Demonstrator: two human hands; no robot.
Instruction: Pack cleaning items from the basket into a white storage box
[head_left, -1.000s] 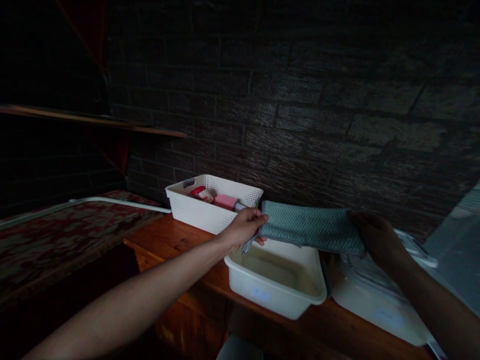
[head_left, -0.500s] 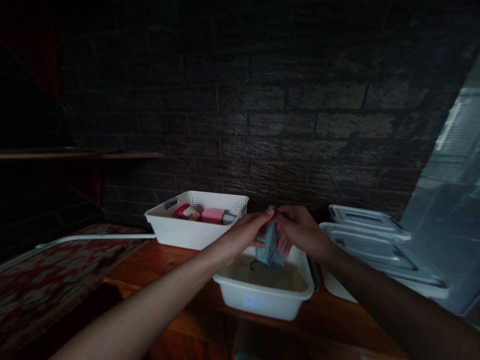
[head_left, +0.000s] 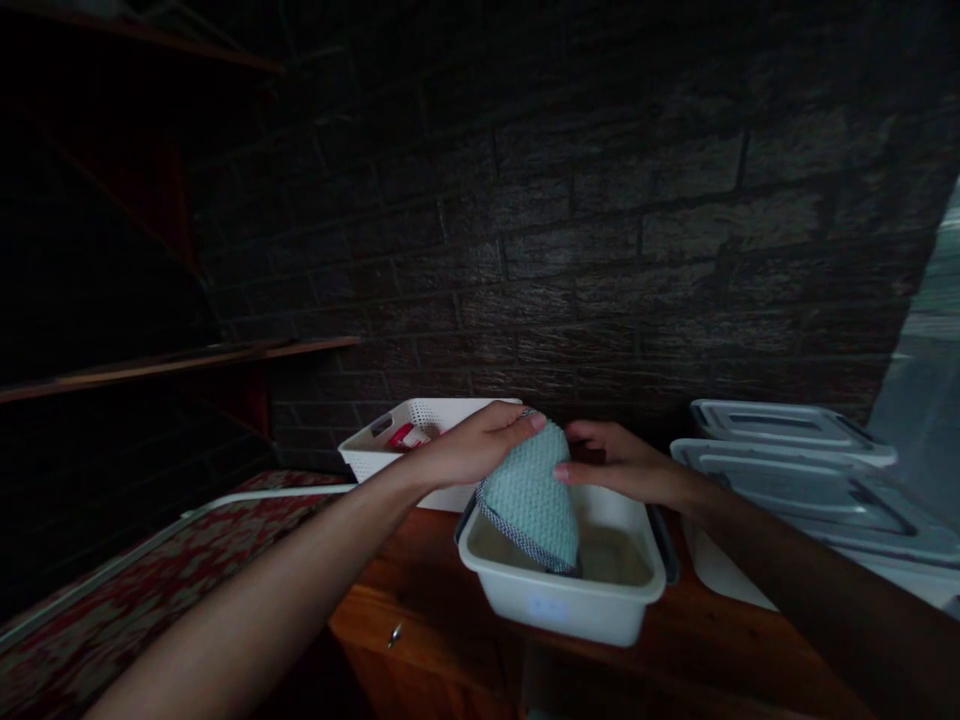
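A dark brick wall [head_left: 540, 230] fills the background, with a wooden shelf [head_left: 187, 362] on the left and a brown wooden worktop [head_left: 420, 550] below. Above the worktop, the left hand [head_left: 487, 440] has its grip closed on the top edge of a pale teal textured cloth [head_left: 534, 490], thumb in front. The right hand [head_left: 622, 465] is open at the cloth's right side, thumb and forefinger parted, with the thumb tip over the cloth; whether its other fingers touch the back cannot be told. The cloth hangs folded, its dark-checked border slanting down to a lower edge over the left part of a white tub [head_left: 559, 600].

The tub sits at the worktop's front edge, dark handles at its sides and murky contents inside. Behind it, towards the back left corner, is a white perforated basket [head_left: 367, 462], partly hidden by the left hand and forearm, a red-and-white item [head_left: 409, 437] inside. Right of the tub, two grey-rimmed lids [head_left: 802, 490] top pale containers. Beyond the worktop's left edge, a white rail [head_left: 277, 492] crosses above red patterned fabric [head_left: 195, 570]. A small metal knob [head_left: 394, 635] shows on the wooden front beneath the worktop's front edge.
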